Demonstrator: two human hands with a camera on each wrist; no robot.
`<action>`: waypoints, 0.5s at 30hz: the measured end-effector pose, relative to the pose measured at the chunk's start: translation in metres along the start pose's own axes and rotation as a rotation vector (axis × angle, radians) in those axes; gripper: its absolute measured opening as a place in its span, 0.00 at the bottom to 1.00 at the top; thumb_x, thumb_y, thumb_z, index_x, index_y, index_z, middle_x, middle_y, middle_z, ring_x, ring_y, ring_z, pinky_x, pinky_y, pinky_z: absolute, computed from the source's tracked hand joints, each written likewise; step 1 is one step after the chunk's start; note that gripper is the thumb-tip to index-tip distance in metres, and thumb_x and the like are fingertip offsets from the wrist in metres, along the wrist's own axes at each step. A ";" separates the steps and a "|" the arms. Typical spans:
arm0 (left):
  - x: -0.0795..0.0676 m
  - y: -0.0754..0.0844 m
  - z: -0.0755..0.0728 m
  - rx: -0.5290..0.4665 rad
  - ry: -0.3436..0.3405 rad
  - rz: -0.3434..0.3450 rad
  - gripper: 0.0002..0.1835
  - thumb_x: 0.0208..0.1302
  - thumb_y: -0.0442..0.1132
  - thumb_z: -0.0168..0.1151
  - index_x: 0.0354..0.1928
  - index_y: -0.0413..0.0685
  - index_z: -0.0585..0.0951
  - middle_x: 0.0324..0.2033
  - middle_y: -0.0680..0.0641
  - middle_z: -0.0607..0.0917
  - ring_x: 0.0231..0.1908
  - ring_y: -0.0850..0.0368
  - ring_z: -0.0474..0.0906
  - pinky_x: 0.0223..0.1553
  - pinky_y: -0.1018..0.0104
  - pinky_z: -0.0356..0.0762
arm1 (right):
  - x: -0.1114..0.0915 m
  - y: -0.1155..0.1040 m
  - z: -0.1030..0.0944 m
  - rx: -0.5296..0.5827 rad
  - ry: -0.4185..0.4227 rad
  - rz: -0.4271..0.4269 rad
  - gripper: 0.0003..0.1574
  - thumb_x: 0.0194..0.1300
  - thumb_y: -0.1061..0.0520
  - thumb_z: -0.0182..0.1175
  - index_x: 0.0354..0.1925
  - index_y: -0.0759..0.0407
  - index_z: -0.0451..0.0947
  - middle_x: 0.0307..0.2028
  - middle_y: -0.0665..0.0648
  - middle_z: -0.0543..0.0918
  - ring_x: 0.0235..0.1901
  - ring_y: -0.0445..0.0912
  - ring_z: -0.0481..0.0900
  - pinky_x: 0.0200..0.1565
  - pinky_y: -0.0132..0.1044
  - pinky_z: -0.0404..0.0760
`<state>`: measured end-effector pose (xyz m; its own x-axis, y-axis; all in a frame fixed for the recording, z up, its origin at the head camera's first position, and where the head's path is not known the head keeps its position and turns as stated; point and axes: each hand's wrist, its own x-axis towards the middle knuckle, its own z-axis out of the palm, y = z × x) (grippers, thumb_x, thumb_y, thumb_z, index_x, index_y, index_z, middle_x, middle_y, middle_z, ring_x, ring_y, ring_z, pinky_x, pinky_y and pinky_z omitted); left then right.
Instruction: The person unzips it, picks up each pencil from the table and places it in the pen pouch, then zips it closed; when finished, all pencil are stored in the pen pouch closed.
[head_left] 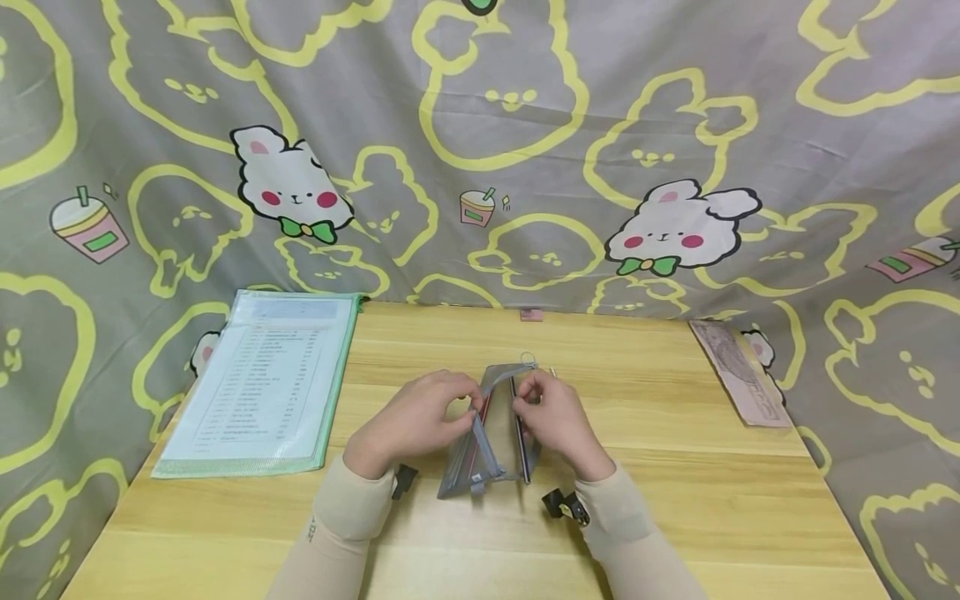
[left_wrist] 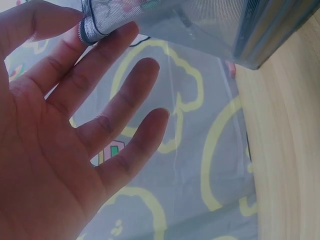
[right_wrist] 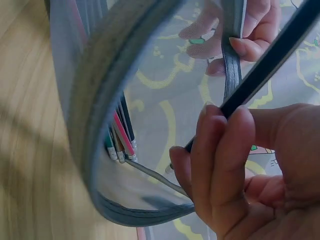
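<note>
A grey mesh zip pouch (head_left: pixel 456 482) stands with its mouth open between the hands. The left hand (head_left: pixel 423 414) pinches its zipped edge between thumb and index finger; in the left wrist view the other fingers (left_wrist: pixel 125 102) spread out straight. On the far side, the right hand (head_left: pixel 561 417) holds a dark pencil (right_wrist: pixel 272 60) between thumb and fingertips, slanting across the pouch's opening in the right wrist view. Several pencils (right_wrist: pixel 122 131), one of them pink-red, lie inside the pouch with white eraser ends showing.
A clear document folder (head_left: pixel 258 383) with green edging and a printed sheet lies on the left of the wooden table (head_left: pixel 637 533). A banknote-like paper (head_left: pixel 738 375) lies at the right edge. A small pink piece (head_left: pixel 532 315) sits at the back, before a patterned curtain (head_left: pixel 390 75).
</note>
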<state>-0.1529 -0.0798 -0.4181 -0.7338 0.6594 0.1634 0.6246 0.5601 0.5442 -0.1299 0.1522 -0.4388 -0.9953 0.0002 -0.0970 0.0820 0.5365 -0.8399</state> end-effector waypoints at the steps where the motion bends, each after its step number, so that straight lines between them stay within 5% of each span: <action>1: 0.000 0.000 0.000 0.000 0.000 0.001 0.04 0.71 0.39 0.64 0.44 0.56 0.85 0.41 0.60 0.86 0.44 0.61 0.81 0.50 0.58 0.81 | 0.000 0.000 0.000 -0.001 0.006 -0.004 0.05 0.65 0.66 0.64 0.37 0.58 0.77 0.28 0.55 0.83 0.17 0.44 0.81 0.20 0.34 0.79; 15: 0.000 0.002 -0.001 0.006 0.005 0.005 0.04 0.70 0.39 0.64 0.43 0.56 0.85 0.41 0.60 0.86 0.45 0.60 0.82 0.51 0.57 0.81 | 0.001 0.001 0.004 -0.024 0.018 -0.041 0.06 0.68 0.65 0.66 0.37 0.58 0.78 0.28 0.56 0.86 0.25 0.50 0.89 0.25 0.35 0.83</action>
<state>-0.1522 -0.0795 -0.4159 -0.7318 0.6599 0.1701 0.6299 0.5596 0.5386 -0.1303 0.1492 -0.4418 -0.9985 -0.0072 -0.0536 0.0405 0.5565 -0.8299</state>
